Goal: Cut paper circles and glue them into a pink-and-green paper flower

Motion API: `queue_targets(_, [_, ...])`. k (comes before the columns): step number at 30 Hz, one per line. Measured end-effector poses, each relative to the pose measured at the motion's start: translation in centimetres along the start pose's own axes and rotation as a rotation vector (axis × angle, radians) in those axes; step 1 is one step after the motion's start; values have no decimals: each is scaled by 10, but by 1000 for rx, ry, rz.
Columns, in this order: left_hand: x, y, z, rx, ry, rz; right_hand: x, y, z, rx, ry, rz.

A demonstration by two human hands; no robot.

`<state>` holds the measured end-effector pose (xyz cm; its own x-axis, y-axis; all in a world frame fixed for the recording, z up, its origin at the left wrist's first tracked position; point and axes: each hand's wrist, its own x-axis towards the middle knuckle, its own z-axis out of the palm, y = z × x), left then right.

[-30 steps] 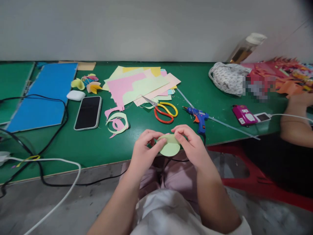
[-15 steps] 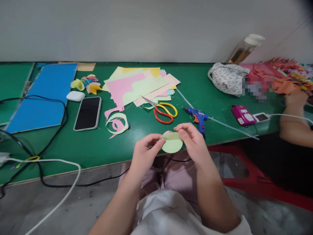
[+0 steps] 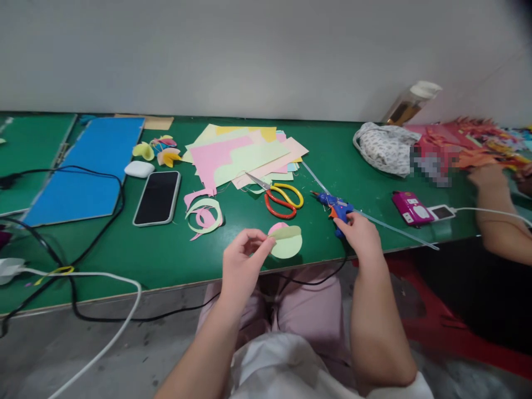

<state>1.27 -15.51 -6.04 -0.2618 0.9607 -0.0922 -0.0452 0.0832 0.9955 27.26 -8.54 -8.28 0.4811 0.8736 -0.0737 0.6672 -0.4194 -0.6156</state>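
Note:
Between thumb and fingers, my left hand [image 3: 245,257] pinches a folded light green paper circle [image 3: 287,247] over the table's front edge. A bit of pink paper [image 3: 277,226] shows behind its upper left side. My right hand [image 3: 362,235] has its thumb and fingers around the handle of a blue glue gun [image 3: 333,204], which lies on the table with its tip to the left. A clear glue stick [image 3: 394,230] reaches rightward behind the gun. Scissors [image 3: 284,199] with red and yellow handles rest left of the gun.
Colored paper sheets [image 3: 245,155] are piled behind the scissors. Paper offcuts [image 3: 204,215], a phone [image 3: 157,198], a white case [image 3: 139,169] and a blue board [image 3: 89,172] lie leftward. Black cables [image 3: 77,260] cross the left side. A co-worker's arm [image 3: 492,205] is at right, near a pink device [image 3: 412,208].
My right hand has let go of the paper circle and moved right onto the glue gun. My left hand keeps the circle, now slightly further left. The view has shifted a little.

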Motion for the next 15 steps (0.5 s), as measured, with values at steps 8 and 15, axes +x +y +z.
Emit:
queue_targets(8, [0, -3, -7, -33, 143, 48, -26, 5, 2, 492, -99, 34])
queue_targets(15, [-5, 6, -8, -184, 207, 91, -83, -17, -4, 1355, -550, 41])
